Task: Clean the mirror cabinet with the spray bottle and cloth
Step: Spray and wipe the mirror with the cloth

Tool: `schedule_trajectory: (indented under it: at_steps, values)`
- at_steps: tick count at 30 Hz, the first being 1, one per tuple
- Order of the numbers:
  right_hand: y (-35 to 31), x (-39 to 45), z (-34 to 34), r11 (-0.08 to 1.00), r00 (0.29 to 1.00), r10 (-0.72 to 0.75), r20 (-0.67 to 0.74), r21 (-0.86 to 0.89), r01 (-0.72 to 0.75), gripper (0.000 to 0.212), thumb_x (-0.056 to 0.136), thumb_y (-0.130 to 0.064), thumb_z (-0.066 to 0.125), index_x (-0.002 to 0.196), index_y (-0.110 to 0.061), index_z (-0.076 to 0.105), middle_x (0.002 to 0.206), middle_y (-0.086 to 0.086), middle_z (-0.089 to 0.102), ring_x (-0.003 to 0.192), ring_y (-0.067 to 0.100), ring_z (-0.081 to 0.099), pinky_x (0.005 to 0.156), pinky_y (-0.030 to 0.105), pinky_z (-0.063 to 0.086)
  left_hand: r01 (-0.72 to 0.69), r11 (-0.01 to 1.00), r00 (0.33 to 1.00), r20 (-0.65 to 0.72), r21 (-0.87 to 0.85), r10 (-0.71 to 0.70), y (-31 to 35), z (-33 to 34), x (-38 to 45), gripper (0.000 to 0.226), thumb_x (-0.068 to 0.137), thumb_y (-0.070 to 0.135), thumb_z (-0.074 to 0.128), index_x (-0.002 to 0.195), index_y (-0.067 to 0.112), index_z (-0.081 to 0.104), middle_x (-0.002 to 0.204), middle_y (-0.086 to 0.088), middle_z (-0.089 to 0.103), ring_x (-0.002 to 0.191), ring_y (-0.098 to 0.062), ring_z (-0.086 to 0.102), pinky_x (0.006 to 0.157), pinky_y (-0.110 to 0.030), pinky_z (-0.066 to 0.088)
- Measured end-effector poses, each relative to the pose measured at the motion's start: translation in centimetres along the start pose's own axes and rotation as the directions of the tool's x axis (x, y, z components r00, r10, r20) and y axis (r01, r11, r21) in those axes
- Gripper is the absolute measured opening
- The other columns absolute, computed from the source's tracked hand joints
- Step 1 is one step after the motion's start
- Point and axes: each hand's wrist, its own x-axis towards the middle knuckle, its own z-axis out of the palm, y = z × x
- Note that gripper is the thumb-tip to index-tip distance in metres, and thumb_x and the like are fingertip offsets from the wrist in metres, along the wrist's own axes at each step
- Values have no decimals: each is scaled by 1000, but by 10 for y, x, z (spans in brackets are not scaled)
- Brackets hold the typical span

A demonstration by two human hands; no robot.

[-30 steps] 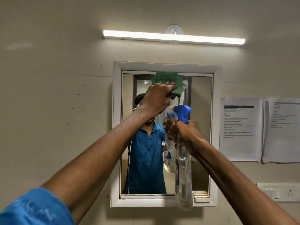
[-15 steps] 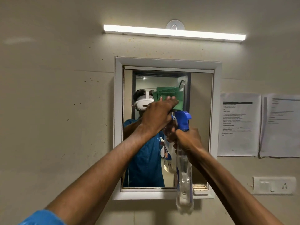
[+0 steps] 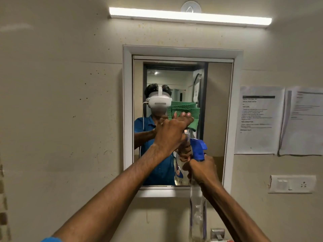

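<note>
Filling the scene, a beige wall (image 3: pixel 52 102) carries a lit tube light (image 3: pixel 190 15) above the white-framed mirror cabinet (image 3: pixel 236 110). Two paper notices (image 3: pixel 258 119) and a switch plate (image 3: pixel 292 183) hang right. Left hand (image 3: pixel 172 133) fingers press the green cloth (image 3: pixel 185 109) on the glass; right hand (image 3: pixel 202 170) fingers grasp the spray bottle (image 3: pixel 198 203), just below.

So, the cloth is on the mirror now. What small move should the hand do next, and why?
Probably slide the left hand sideways, wiping the green cloth across the mirror. The cloth lies near the glass centre under flat fingers, so the sides seem not yet wiped. The right hand holds the spray bottle low, clear of that path.
</note>
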Motion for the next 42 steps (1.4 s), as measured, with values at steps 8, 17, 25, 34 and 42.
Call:
schedule_trajectory:
  at_steps: [8, 17, 25, 34, 42]
  values:
    - [26, -15, 1, 995, 998, 68, 7, -68, -68, 7, 81, -3, 64, 87, -4, 60, 73, 18, 63, 61, 24, 57, 66, 43, 58, -16, 996, 1000, 5, -92, 17, 10, 26, -39, 47, 89, 11, 59, 135, 18, 50, 145, -2, 44, 136, -17, 38, 109, -36, 38]
    - [68, -43, 4, 990, 991, 133, 19, -41, -132, 21, 78, -1, 69, 83, -19, 59, 65, 7, 63, 52, 15, 58, 47, 26, 51, 5, 995, 1000, 27, -98, -3, 19, 60, -82, 51, 86, 16, 64, 135, 13, 49, 142, -6, 47, 134, -20, 40, 114, -32, 24]
    - [92, -53, 5, 980, 982, 189, -16, -54, -190, 22, 78, 1, 69, 87, -17, 61, 68, 14, 66, 53, 20, 61, 50, 29, 52, 18, 992, 998, 58, -124, -11, 31, 76, -112, 58, 81, 7, 65, 136, 10, 48, 141, -10, 48, 133, -25, 43, 114, -39, 20]
    - [111, -60, 2, 974, 975, 219, -33, -48, -220, 24, 78, 0, 71, 85, -20, 60, 66, 12, 67, 53, 20, 63, 55, 33, 57, 52, 990, 994, 102, -134, -39, 36, 92, -133, 63, 81, -2, 58, 140, 14, 44, 144, -5, 44, 136, -19, 38, 115, -38, 28]
    - [123, -68, -2, 958, 957, 288, -37, 1, -288, 25, 74, 1, 70, 86, -20, 62, 60, 9, 67, 50, 19, 63, 54, 35, 58, 76, 988, 993, 103, -134, -63, 44, 101, -149, 71, 69, -6, 67, 135, 14, 50, 138, -4, 52, 129, -19, 47, 109, -38, 37]
